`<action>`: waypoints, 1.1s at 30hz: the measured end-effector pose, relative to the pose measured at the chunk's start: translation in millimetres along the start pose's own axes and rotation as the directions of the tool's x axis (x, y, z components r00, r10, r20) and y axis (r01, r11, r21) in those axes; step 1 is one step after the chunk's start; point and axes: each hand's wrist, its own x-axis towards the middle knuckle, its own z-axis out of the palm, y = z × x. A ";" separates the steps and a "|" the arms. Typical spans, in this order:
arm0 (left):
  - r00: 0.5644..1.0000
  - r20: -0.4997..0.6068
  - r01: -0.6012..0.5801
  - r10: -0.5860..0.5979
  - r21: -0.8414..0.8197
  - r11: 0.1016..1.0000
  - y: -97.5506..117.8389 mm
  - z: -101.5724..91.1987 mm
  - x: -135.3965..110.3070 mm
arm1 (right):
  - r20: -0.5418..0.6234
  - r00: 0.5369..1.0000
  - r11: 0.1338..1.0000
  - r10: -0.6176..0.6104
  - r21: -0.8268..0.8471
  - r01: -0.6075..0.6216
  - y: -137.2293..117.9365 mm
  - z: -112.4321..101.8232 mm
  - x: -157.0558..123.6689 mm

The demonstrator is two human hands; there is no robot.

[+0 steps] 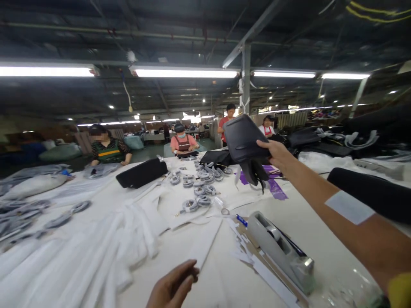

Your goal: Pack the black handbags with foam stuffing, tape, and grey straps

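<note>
Coiled cords (190, 206) on the table (300, 207) left of the held pouch (244, 136), tape dispenser (278, 250) before it

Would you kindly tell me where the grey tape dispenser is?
In the head view, the grey tape dispenser stands right of centre on the table, beside white paper strips.

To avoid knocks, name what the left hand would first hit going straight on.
The left hand would probably meet the paper strips beside the tape dispenser first, though its height is unclear; it might pass above.

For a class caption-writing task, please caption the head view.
Right hand holds a black item above a cluttered white worktable; left hand is empty.
</note>
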 end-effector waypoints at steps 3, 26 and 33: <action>0.992 -0.049 -0.126 0.121 -0.119 0.985 39.0 2.4 17.0 | 0.048 0.998 0.975 -0.031 0.221 0.020 -26.2 31.1 -24.5; 0.934 -0.335 -0.089 0.125 0.121 0.989 -12.3 -59.4 -78.2 | 0.914 0.089 0.913 0.397 -0.403 0.068 119.6 73.7 -358.9; 0.952 -0.301 0.009 0.048 0.188 0.982 -45.2 -53.4 -108.0 | 0.769 0.631 0.618 -0.100 -0.449 0.646 113.9 -12.8 -313.6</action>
